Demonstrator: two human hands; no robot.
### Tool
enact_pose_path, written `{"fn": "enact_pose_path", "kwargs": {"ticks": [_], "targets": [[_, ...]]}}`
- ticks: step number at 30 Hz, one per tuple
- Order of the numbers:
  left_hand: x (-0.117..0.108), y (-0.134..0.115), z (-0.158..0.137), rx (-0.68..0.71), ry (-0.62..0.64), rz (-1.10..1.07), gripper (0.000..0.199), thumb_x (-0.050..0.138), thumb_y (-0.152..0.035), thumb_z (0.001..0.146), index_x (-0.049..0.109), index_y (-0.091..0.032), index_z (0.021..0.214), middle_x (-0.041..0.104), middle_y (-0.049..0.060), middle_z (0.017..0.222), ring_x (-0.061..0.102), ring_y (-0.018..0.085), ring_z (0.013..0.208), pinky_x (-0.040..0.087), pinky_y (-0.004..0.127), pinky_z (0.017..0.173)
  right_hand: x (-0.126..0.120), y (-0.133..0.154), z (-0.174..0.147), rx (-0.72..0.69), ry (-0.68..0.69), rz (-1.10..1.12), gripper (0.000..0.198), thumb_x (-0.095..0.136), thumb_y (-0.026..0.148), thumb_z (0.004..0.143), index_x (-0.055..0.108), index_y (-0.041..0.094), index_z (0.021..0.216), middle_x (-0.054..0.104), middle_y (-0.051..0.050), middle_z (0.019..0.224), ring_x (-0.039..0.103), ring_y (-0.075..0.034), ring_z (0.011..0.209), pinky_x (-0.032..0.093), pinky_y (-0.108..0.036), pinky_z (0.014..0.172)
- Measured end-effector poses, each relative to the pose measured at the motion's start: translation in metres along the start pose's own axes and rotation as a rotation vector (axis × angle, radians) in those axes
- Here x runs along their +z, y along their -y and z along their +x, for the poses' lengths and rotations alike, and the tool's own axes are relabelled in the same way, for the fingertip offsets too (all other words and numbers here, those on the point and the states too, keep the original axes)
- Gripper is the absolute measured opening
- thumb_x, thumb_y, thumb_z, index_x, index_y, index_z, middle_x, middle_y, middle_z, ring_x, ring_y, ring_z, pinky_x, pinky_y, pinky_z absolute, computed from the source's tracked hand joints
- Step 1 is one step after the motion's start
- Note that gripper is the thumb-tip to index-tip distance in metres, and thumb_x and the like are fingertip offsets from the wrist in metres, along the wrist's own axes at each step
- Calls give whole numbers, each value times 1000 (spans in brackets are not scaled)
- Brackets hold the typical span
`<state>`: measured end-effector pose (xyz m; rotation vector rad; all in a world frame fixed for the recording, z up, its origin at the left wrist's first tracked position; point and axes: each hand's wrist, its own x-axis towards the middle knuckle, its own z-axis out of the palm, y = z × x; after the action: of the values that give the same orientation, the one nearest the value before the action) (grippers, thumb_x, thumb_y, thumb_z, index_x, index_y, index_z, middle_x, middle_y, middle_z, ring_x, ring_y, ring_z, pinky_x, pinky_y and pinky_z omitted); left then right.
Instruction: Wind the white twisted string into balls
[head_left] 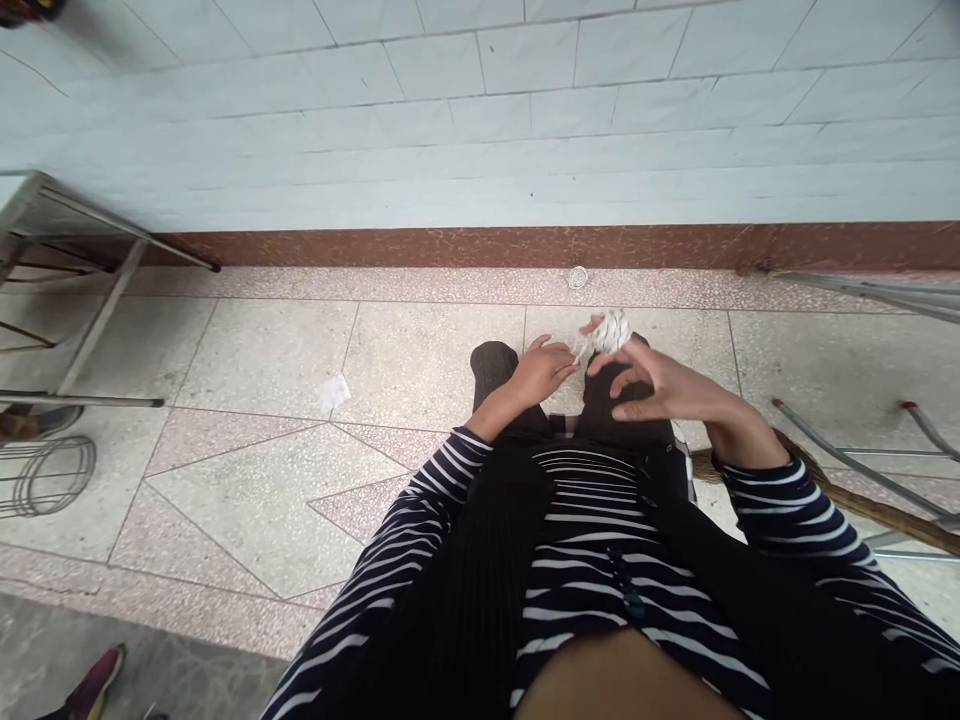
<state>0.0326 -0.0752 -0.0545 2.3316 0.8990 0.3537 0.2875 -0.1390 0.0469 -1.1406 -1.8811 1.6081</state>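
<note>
A bundle of white cord point(613, 331) sits around the upper fingers of my right hand point(654, 386). The thumb and other fingers of that hand are spread apart below the bundle. My left hand point(541, 372) is to its left, fingertips pinched together on a thin white strand point(579, 347) that runs up to the bundle. Both hands are above my knees, in dark trousers point(495, 366). How the cord passes between the right fingers is partly hidden.
A metal-legged table point(105, 310) stands at left, with a wire basket point(56, 478) near it. Metal chair legs point(847, 450) are at right. A white scrap point(335, 391) lies on the tiled floor, and a round drain point(577, 277) is near the wall. A person's shoe point(97, 683) shows lower left.
</note>
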Motion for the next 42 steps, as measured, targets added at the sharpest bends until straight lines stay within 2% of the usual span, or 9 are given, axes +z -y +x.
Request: {"fn": "enact_pose_path", "kwargs": {"ticks": [3, 6, 15, 20, 25, 29, 33, 37, 42], "targets": [[-4, -11, -7, 92, -7, 93, 30, 53, -29, 115, 79, -19, 103, 80, 6, 104, 76, 20, 107, 40, 55, 135, 0, -26, 21, 184, -184, -386, 90, 81, 23, 83, 50, 26, 168, 56, -18, 155, 63, -38, 135, 63, -51, 102], [-18, -16, -11, 124, -62, 214, 31, 52, -29, 115, 79, -19, 106, 78, 6, 100, 75, 20, 104, 37, 56, 138, 15, -54, 31, 300, -104, -553, 81, 79, 16, 77, 61, 19, 156, 58, -20, 156, 62, -43, 139, 58, -58, 113], [-35, 3, 9, 30, -106, -32, 31, 51, -31, 116, 81, -22, 114, 84, 7, 120, 77, 21, 117, 39, 52, 136, 31, -38, 4, 107, 172, 176, 73, 89, 51, 89, 66, 24, 154, 66, -8, 126, 66, -20, 106, 60, -45, 108], [-8, 15, 16, -109, -99, -197, 31, 58, -35, 113, 82, -18, 106, 86, 9, 113, 79, 24, 107, 60, 40, 105, 15, -12, 4, -62, 92, 351, 88, 90, 45, 91, 52, 35, 168, 62, -9, 140, 65, -20, 110, 60, -43, 107], [2, -1, -5, 10, 47, -41, 28, 59, -31, 113, 81, -17, 102, 85, 6, 101, 78, 21, 98, 49, 51, 127, 1, -24, 29, 122, -184, -133, 87, 84, 37, 89, 49, 26, 167, 57, -16, 153, 70, -29, 119, 63, -44, 98], [-20, -15, -12, 105, 8, 136, 26, 57, -26, 112, 82, -19, 108, 81, 6, 101, 77, 20, 101, 37, 56, 138, 17, -55, 42, 332, -116, -454, 66, 79, 16, 80, 63, 17, 144, 63, -20, 148, 73, -27, 98, 63, -46, 93], [-41, -3, -4, 48, -79, 167, 24, 57, -22, 109, 81, -19, 107, 80, 7, 104, 75, 22, 110, 30, 58, 141, 42, -60, 26, 274, 82, -226, 56, 80, 23, 85, 64, 18, 138, 68, -14, 133, 73, -19, 86, 64, -35, 79], [-34, 15, 4, -60, -90, -1, 24, 57, -20, 110, 80, -19, 115, 83, 8, 123, 75, 22, 124, 36, 53, 137, 47, -32, 4, 82, 256, 169, 70, 88, 43, 89, 61, 21, 149, 66, -8, 123, 73, -19, 97, 65, -37, 92], [0, 13, 8, -176, 6, -25, 17, 63, -19, 108, 80, -17, 112, 83, 11, 129, 75, 24, 129, 40, 51, 133, 21, -8, 9, -25, 154, 191, 84, 85, 48, 95, 47, 23, 165, 71, -8, 115, 74, -22, 106, 62, -42, 104]]}}
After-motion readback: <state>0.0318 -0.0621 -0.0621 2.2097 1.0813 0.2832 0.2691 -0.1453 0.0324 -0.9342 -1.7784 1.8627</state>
